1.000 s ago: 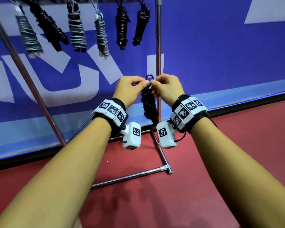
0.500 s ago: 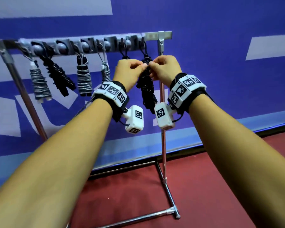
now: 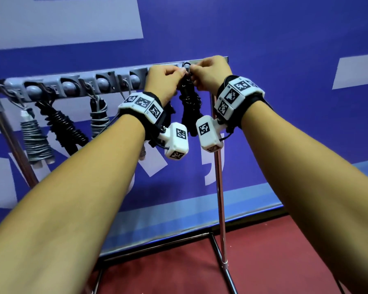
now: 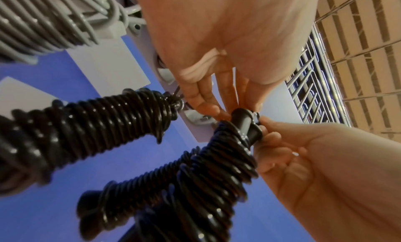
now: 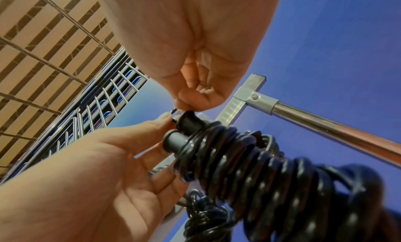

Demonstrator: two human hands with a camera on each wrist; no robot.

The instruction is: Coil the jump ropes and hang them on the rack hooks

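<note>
A black coiled jump rope (image 3: 189, 107) hangs between my hands at the right end of the grey hook rail (image 3: 83, 84). My left hand (image 3: 180, 71) and right hand (image 3: 194, 70) both pinch the small loop (image 3: 187, 65) at the rope's top, held up against the rail. In the left wrist view the rope's two handle ends (image 4: 245, 124) sit just under the fingertips (image 4: 204, 105) of my left hand. In the right wrist view the loop (image 5: 174, 111) shows between thumb and finger above the coil (image 5: 249, 168). The hook itself is hidden behind my fingers.
Several coiled ropes hang further left on the rail: a grey one (image 3: 35, 141), a black one (image 3: 66, 128), a grey-black one (image 3: 99, 117), and another black one (image 4: 97, 125) close to my left wrist. The rack's chrome upright (image 3: 220, 187) stands below my right hand.
Both hands have lifted the black rope from waist height up to the rail's right end, still pinching its loop. My view has tilted up with them.
</note>
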